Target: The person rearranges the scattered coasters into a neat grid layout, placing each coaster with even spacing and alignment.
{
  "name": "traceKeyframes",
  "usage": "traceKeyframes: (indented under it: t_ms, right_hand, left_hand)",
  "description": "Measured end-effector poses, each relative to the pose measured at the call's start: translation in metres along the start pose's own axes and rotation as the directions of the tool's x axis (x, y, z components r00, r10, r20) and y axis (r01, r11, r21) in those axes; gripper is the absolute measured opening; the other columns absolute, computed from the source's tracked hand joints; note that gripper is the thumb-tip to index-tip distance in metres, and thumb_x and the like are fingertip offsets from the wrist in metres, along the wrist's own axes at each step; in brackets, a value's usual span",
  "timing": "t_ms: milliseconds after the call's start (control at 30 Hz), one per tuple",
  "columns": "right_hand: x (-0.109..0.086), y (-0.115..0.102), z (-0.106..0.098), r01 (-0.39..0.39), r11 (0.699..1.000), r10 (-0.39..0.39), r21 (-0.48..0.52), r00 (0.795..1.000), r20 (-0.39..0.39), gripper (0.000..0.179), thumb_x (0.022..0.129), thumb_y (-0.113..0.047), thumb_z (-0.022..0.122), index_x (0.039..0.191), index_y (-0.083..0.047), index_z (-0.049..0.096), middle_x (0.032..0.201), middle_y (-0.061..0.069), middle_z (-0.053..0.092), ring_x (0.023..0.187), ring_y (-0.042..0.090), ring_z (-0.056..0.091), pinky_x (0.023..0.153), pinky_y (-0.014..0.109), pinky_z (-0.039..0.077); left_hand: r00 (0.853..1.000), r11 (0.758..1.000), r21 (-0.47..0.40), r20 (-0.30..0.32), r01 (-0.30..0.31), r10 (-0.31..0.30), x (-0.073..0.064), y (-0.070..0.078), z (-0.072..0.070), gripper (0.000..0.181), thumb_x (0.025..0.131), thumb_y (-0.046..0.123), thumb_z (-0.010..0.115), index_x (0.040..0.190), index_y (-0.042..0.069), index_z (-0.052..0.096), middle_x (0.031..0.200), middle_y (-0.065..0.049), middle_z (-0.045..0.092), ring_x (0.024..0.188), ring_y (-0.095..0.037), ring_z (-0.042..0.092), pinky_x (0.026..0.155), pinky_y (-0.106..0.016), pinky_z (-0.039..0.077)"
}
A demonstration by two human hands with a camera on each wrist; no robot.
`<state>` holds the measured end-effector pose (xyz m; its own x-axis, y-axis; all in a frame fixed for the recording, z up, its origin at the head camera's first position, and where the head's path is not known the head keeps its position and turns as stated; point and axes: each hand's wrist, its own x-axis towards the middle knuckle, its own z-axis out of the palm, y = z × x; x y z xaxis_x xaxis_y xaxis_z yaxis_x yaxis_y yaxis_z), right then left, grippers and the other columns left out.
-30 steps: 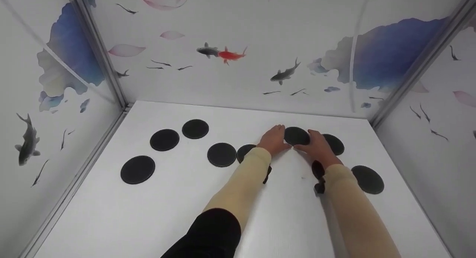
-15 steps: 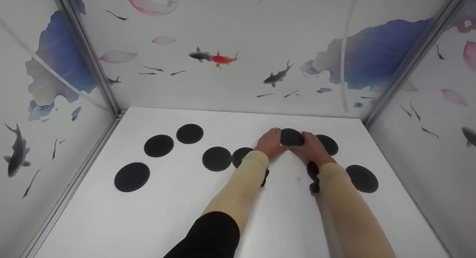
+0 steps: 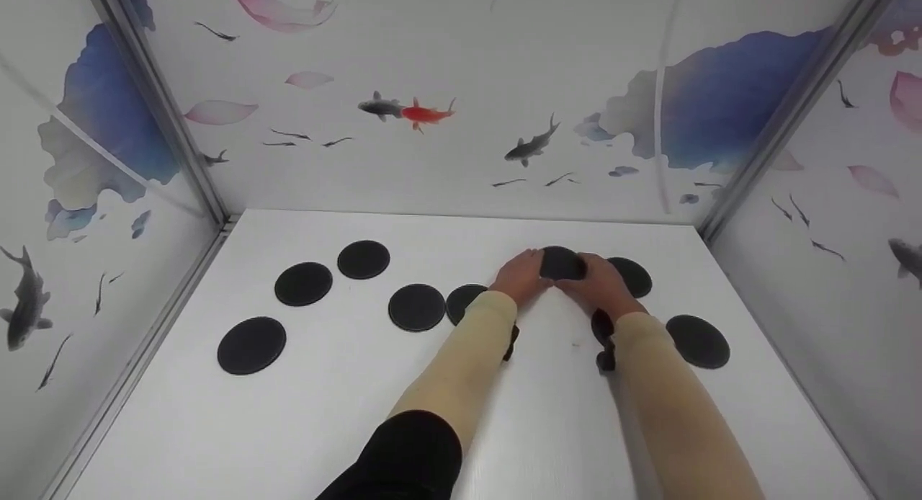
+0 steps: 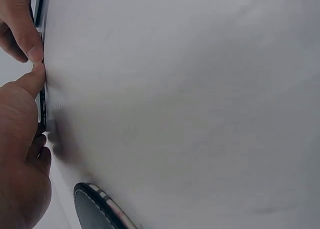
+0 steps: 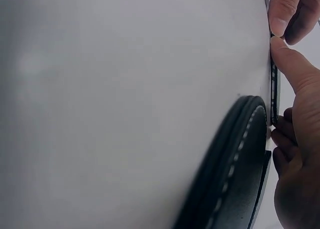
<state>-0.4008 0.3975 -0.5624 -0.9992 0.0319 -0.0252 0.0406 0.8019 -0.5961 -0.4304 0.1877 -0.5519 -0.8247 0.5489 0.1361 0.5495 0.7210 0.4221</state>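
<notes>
Toward the back right of the white table, a black round coaster (image 3: 562, 263) is held between the two hands. My left hand (image 3: 520, 275) grips its left side and my right hand (image 3: 600, 286) its right side, with the thumb tips meeting at the near edge. In the left wrist view the coaster's thin edge (image 4: 42, 106) shows behind the left hand (image 4: 20, 139). The right wrist view shows the right hand's (image 5: 305, 139) thumb on the near edge and the fingers at the side. Just right of that hand lies another black coaster (image 3: 631, 277).
More black coasters lie flat: one at right (image 3: 698, 341), one partly under the left forearm (image 3: 465, 302), and several to the left, including the nearest one (image 3: 251, 345). A stitched coaster (image 5: 240, 179) stands close to the right wrist. Patterned walls (image 3: 446, 176) enclose the table.
The head view has shifted slightly, so the whole scene sits a little further left. Both hands stay around the same coaster, with no other clear movement.
</notes>
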Motion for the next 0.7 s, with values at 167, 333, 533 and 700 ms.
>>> traceKeyframes:
  t_ms: [167,333,533,700]
  right_hand:
    - [-0.001,0.003,0.001,0.040,0.999,-0.040,-0.014,0.999,-0.009,0.095,0.081,-0.062,0.078,0.153,-0.010,0.043,0.152,0.015,0.047,0.142,0.037,0.039,0.116,0.056,0.030]
    - [-0.003,0.003,0.002,0.046,0.999,-0.046,0.000,0.999,-0.020,0.094,0.080,-0.060,0.079,0.151,-0.011,0.045,0.150,0.014,0.049,0.141,0.036,0.042,0.116,0.055,0.031]
    - [-0.004,0.001,-0.002,0.061,0.998,-0.061,-0.014,0.998,-0.022,0.100,0.077,-0.063,0.080,0.152,-0.007,0.044,0.151,0.017,0.048,0.141,0.037,0.041,0.116,0.055,0.031]
    - [-0.007,-0.002,-0.009,0.071,0.997,-0.071,-0.020,0.997,-0.017,0.107,0.075,-0.069,0.078,0.155,-0.008,0.039,0.155,0.017,0.043,0.145,0.038,0.036,0.117,0.057,0.028]
  left_hand:
    - [1.000,0.995,-0.099,-0.016,0.012,-0.013,-0.003,0.001,-0.003,0.053,0.099,0.027,0.067,0.149,0.018,0.052,0.148,-0.001,0.055,0.140,-0.017,0.046,0.116,-0.031,0.033]
    - [1.000,0.997,-0.070,-0.007,0.013,-0.014,-0.003,0.000,-0.004,0.056,0.097,0.027,0.070,0.149,0.018,0.051,0.147,-0.001,0.056,0.139,-0.017,0.047,0.116,-0.030,0.034]
    - [1.000,0.999,-0.032,0.004,0.018,-0.018,-0.001,-0.003,-0.007,0.059,0.094,0.033,0.074,0.147,0.018,0.054,0.144,0.001,0.058,0.137,-0.016,0.049,0.115,-0.030,0.035]
    - [0.999,0.996,-0.081,-0.016,0.029,-0.030,-0.001,-0.003,-0.016,0.057,0.087,0.034,0.081,0.138,0.016,0.061,0.133,0.001,0.065,0.127,-0.016,0.057,0.110,-0.032,0.041]
